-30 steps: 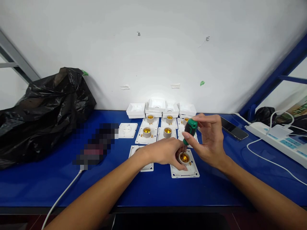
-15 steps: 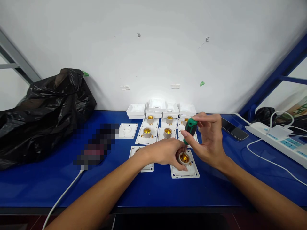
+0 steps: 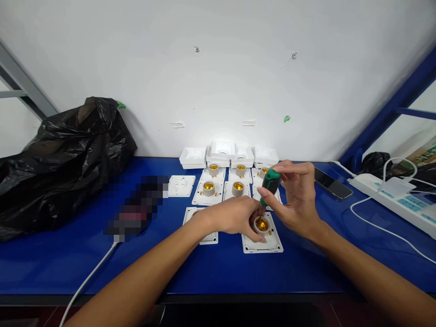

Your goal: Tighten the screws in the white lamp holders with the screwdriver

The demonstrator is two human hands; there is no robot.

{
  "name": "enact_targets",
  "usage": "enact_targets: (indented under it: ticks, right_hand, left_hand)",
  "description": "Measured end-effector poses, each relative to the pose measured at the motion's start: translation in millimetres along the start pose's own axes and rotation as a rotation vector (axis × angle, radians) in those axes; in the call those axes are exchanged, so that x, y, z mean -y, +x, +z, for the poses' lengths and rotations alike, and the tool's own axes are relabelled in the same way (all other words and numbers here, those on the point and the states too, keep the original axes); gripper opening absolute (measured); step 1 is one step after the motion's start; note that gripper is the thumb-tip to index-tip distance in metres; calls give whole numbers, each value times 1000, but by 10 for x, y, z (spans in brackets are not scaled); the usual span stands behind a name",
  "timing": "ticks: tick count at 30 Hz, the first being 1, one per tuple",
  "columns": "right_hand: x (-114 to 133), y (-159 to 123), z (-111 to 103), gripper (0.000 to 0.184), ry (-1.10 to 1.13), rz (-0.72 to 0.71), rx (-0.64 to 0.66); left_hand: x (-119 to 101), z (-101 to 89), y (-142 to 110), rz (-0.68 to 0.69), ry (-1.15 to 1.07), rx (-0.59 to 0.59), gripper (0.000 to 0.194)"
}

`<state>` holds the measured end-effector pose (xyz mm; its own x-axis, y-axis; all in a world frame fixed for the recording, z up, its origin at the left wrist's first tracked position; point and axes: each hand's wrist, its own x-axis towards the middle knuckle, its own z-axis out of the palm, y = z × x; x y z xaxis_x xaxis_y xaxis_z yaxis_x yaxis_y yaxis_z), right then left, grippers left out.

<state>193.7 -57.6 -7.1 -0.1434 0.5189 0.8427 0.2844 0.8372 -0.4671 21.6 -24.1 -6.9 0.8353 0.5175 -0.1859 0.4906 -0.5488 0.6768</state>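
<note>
Bits and pieces on the glossy blue tabletop (image 3: 245,277)
A crumpled black plastic bag (image 3: 71,159) slumps toward the far left corner; toward the far right I see a slim dark phone (image 3: 333,183) beside a long white power strip (image 3: 381,193).

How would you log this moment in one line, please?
left hand: around lamp socket | right hand: holds green-handled screwdriver, pointing down at lamp socket | under lamp socket: white base plate
</note>
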Motion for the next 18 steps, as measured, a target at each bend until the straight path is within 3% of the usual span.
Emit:
enact_targets:
  ticks: [18]
  right_hand:
    - [-57, 13, -16, 43, -47, 8, -45]
  left_hand:
    - [6, -11, 13, 25, -18, 18, 43]
